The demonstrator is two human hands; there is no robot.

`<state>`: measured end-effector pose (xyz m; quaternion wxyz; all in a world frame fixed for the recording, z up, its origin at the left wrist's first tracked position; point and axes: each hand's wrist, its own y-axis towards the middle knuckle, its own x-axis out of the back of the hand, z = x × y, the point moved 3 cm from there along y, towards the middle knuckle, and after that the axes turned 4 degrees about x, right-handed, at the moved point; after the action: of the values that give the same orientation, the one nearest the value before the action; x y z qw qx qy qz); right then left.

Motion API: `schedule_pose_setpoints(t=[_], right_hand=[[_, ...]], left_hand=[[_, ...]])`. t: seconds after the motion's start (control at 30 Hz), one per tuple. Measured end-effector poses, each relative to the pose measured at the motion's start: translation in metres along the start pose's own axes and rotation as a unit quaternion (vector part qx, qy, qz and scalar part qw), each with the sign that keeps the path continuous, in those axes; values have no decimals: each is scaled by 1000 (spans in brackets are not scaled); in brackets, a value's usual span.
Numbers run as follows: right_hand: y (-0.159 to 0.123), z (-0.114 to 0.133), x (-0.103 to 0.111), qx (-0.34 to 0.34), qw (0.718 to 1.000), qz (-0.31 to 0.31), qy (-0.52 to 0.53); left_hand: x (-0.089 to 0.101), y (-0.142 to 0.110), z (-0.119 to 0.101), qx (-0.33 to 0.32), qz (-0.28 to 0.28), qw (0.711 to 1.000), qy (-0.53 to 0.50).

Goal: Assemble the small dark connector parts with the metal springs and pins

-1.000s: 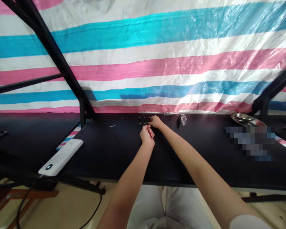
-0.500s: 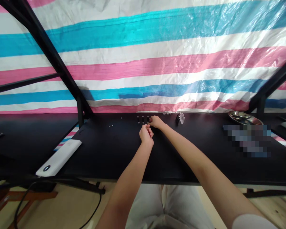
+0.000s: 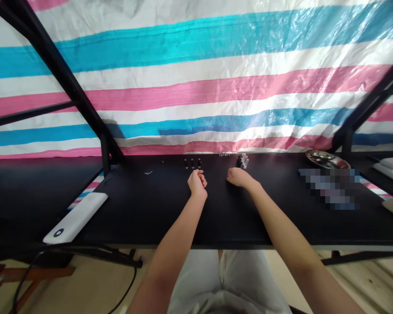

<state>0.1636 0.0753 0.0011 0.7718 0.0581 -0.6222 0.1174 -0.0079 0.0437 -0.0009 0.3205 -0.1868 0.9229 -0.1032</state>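
Observation:
My left hand [image 3: 197,183] rests at the middle of the black table with its fingers curled in. Whether anything is inside them cannot be seen. Just beyond it stand three small black pieces with clear ends in a row: a left one [image 3: 186,164], a middle one [image 3: 192,164] and a right one [image 3: 199,163]. My right hand [image 3: 239,177] is closed, back upward, and its fingertips are hidden. It is just in front of a small bunch of black and clear pieces [image 3: 243,161]. A row of tiny shiny bits [image 3: 224,155] lies at the table's back edge.
A thin whitish scrap [image 3: 148,173] lies left on the table [image 3: 144,209]. The white power bank [image 3: 77,218] with a cable is at the left edge. A round metal dish [image 3: 327,160] sits back right, behind a blurred-out object [image 3: 330,187]. Striped sheeting [image 3: 196,100] hangs behind.
My right hand has left the rightmost small black piece and moved right, toward the bunch of black and clear pieces. My left hand stays curled near the row. The view has shifted slightly.

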Motion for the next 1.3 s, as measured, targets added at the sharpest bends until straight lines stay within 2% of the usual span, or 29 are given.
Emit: schedule_pose_setpoints(t=[0.1, 0.17, 0.23, 0.33, 0.43, 0.6, 0.7, 0.83, 0.93, 1.03, 1.17, 1.23, 1.3], right_hand=[[-12, -40, 4, -97, 995, 14, -11], [-17, -60, 5, -130, 991, -14, -2], [-18, -72, 5, -166, 983, -76, 1], [-17, -77, 1, -200, 965, -166, 23], [-14, -74, -5, -209, 952, -221, 34], [-7, -72, -9, -217, 943, -251, 22], [-5, -73, -9, -214, 944, -249, 29], [-7, -73, -8, -212, 945, -246, 51], [-9, -73, -7, -211, 943, -248, 68], [-12, -73, -6, -216, 940, -248, 95], [-14, -73, -5, -227, 931, -254, 130], [-15, -72, -4, -227, 928, -259, 140], [-16, -72, -4, -225, 927, -261, 144]], left_hand=[[0, 0, 1, -4, 0, 1000, 5], [0, 0, 1, -8, 4, 1000, 9], [-1, 0, 1, -12, 7, 1000, 13], [-1, -1, 1, -11, 10, 1000, 14], [-2, -3, 0, -5, 8, 1000, 14], [-8, -12, 6, -34, 25, 998, 56], [-21, -23, 15, -80, 95, 982, 144], [-49, -34, 35, -92, 225, 926, 288], [-69, -32, 46, -151, 272, 870, 382], [-87, -26, 53, -252, 277, 786, 491], [-102, -16, 63, -292, 261, 669, 631], [-105, -12, 67, -299, 262, 632, 666], [-105, -6, 70, -307, 260, 613, 681]])
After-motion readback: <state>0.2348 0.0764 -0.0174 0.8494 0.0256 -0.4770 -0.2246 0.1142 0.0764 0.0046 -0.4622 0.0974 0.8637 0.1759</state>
